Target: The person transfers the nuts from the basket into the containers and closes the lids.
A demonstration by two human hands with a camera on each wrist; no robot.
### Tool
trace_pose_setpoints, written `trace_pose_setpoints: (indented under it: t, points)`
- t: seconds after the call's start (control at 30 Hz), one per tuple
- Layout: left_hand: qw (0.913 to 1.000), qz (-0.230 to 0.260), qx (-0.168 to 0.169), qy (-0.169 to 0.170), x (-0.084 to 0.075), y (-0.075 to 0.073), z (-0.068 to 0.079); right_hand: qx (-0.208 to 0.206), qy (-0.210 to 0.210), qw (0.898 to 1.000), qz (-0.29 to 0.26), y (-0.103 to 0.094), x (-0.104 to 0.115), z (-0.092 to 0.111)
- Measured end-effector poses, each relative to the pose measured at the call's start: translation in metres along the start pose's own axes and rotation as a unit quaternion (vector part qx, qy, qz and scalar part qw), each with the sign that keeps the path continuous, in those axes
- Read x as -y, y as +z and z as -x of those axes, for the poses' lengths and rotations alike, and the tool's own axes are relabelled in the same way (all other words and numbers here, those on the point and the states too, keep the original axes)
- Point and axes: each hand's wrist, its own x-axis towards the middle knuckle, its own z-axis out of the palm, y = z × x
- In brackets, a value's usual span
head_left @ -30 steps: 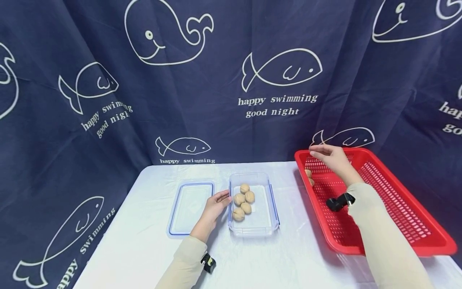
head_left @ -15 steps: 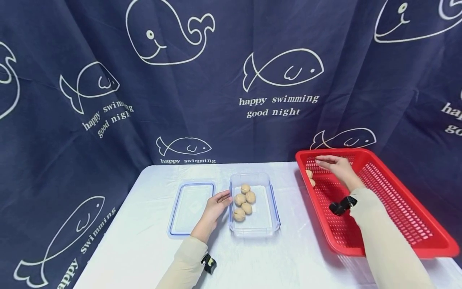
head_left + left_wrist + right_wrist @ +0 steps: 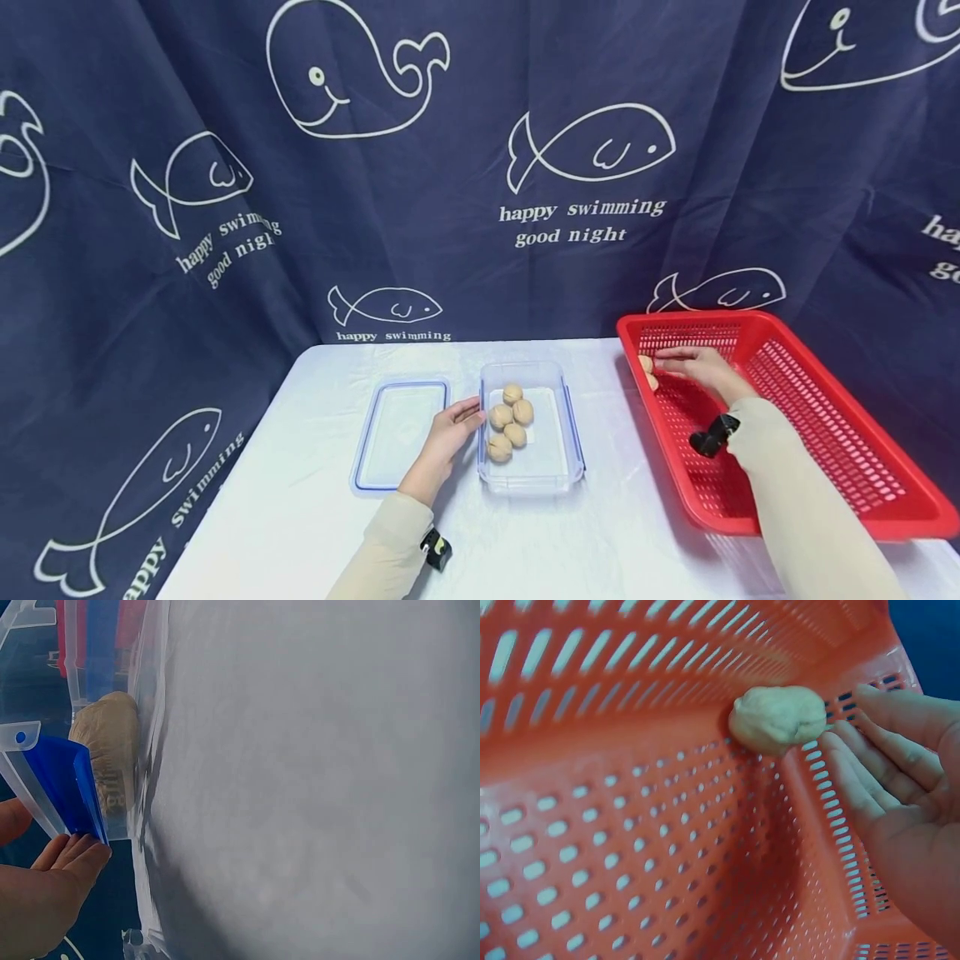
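In the head view, my left hand [image 3: 450, 429] is beside a clear plastic box [image 3: 552, 450], its fingertips at the box's left side. The left wrist view shows those fingers touching the box's blue side latch [image 3: 66, 784]. Several walnuts [image 3: 500, 417] lie inside along that same side. Over on the right, my right hand [image 3: 697, 367] reaches into a red basket [image 3: 678, 467] with fingers extended. Two walnuts [image 3: 646, 364] sit against the basket's left wall. Up close in the right wrist view, my fingertips are right at a walnut [image 3: 780, 718], not curled round it.
The box's clear lid [image 3: 401, 433] with a blue seal lies flat to the left of the box. A white cloth [image 3: 600, 533] covers the table. Behind it hangs a dark blue curtain [image 3: 465, 267] with fish drawings.
My right hand has lowered from above the basket's far left rim down into the basket, to the walnuts. My left hand stays at the box.
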Motion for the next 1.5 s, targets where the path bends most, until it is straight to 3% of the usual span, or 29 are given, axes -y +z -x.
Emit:
trace_pose_setpoints:
  t: [0.23,0.47,0.7,0.9,1.03,1.23,1.37,1.5]
  points:
    - [0.9999,0.007,0.007,0.003,-0.003,0.000,0.001,0.061,-0.012,0.996,-0.062,-0.002,-0.013,0.000]
    - [0.9997,0.006,0.021,0.006,-0.022,0.001,0.017,0.059,0.034,0.996,-0.051,0.001,-0.022,0.000]
    - [0.9997,0.006,0.023,0.011,-0.033,0.003,0.029,0.069,0.024,0.996,-0.050,0.005,-0.031,-0.001]
    - [0.9997,0.007,0.023,0.008,-0.028,0.002,0.024,0.068,0.005,0.997,-0.033,0.009,-0.032,-0.003]
    - [0.9998,0.009,0.018,0.007,-0.015,0.001,0.013,0.064,0.003,0.998,0.002,0.011,-0.030,-0.002]
    - [0.9999,0.007,0.009,0.003,0.000,0.001,0.003,0.071,0.006,0.997,0.010,0.011,-0.027,0.000]
    - [0.9999,0.009,0.007,0.007,0.000,0.001,0.002,0.058,0.019,0.998,0.034,0.008,-0.022,0.000]
    - [0.9999,0.010,0.011,0.006,-0.018,0.001,0.014,0.047,0.040,0.997,0.047,0.006,-0.017,-0.001]
